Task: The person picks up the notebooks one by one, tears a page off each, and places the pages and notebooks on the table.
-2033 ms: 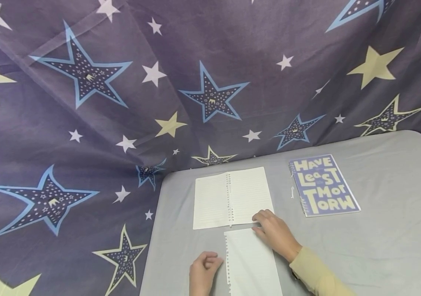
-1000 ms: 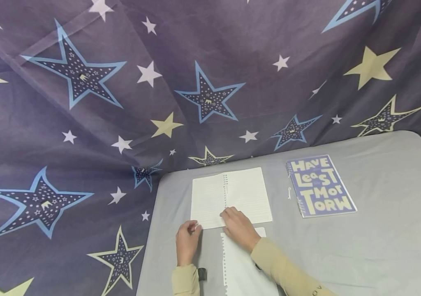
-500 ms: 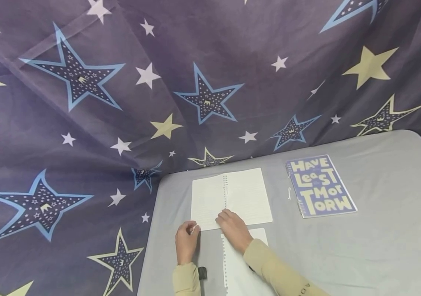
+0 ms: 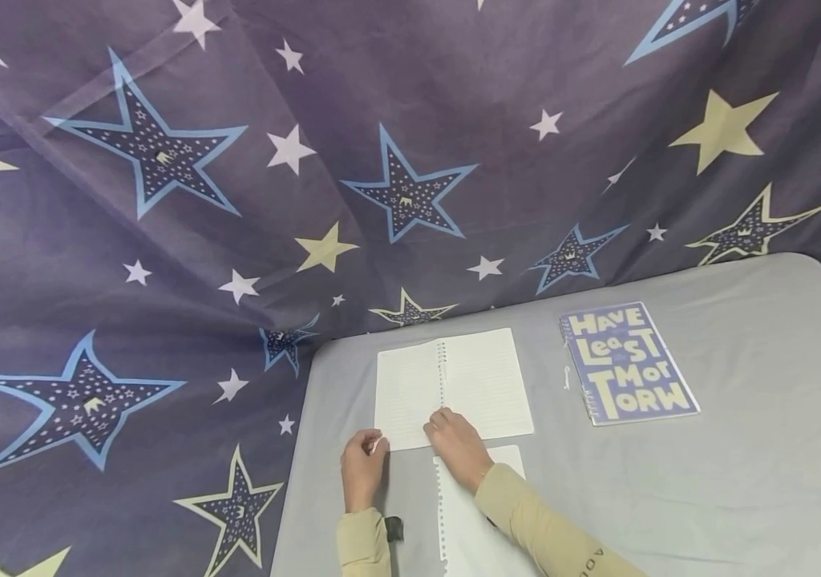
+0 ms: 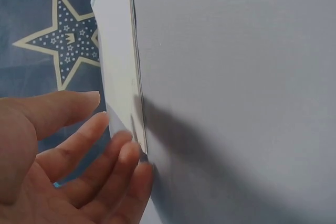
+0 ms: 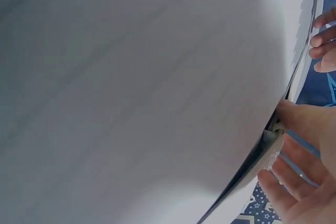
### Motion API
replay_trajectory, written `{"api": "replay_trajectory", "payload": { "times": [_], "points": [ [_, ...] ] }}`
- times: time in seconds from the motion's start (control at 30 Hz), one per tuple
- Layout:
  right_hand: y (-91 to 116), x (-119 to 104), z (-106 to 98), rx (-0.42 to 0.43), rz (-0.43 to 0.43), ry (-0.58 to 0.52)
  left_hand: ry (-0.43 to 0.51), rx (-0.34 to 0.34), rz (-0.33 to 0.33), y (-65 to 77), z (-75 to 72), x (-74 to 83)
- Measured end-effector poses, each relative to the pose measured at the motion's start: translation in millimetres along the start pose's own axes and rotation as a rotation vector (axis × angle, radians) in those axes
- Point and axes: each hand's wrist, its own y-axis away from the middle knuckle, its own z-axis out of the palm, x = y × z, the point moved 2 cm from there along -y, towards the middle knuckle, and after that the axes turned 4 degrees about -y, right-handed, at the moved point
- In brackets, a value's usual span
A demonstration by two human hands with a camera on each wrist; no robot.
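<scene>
An open spiral notebook [image 4: 486,385] with lined pages lies flat at the back left. By its lower left corner is my left hand [image 4: 363,471], fingertips right at the corner, thumb apart from the loosely bent fingers in the left wrist view. My right hand [image 4: 458,449] covers the lower end of the coil binding. In the right wrist view its thumb [image 6: 304,121] touches the near edge at the coil, while the relaxed fingers spread over the page side. A loose torn-out sheet [image 4: 471,529] with a perforated left edge lies nearer me, partly under my right forearm.
A purple notebook [image 4: 630,361] with large cream lettering lies shut to the right, a small white string [image 4: 566,378] beside its binding. Grey cloth [image 4: 757,473] covers the table. A star-patterned curtain [image 4: 410,96] hangs behind and to the left.
Two seconds ago my right hand was at the notebook's lower right corner and my left beside the loose sheet. Both moved to the notebook's lower left part; the last half second shows little motion.
</scene>
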Motion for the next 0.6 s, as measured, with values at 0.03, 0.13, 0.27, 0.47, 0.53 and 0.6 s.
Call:
{"api": "replay_trajectory", "payload": {
  "times": [0.03, 0.13, 0.27, 0.47, 0.53, 0.6],
  "points": [
    [-0.3, -0.5, 0.1, 0.003, -0.005, 0.001, -0.003, 0.006, -0.006, -0.1, -0.8, 0.1],
    [-0.3, -2.1, 2.0, 0.003, -0.031, 0.026, -0.005, 0.009, -0.027, -0.1, -3.0, 1.2],
    [0.0, -4.0, 7.3, -0.013, -0.108, 0.132, -0.033, -0.023, -0.031, -0.6, -2.9, 3.4],
    [0.4, -8.4, 8.2, -0.008, -0.226, 0.309, -0.036, -0.047, -0.02, -3.0, -2.0, 5.2],
    [2.5, -9.4, 8.0, -0.029, -0.245, 0.341, -0.028, -0.047, -0.027, -3.3, -1.6, 4.9],
    [4.7, -10.3, 7.7, -0.054, -0.258, 0.364, -0.019, -0.044, -0.033, -3.2, -1.8, 3.6]
  ]
}}
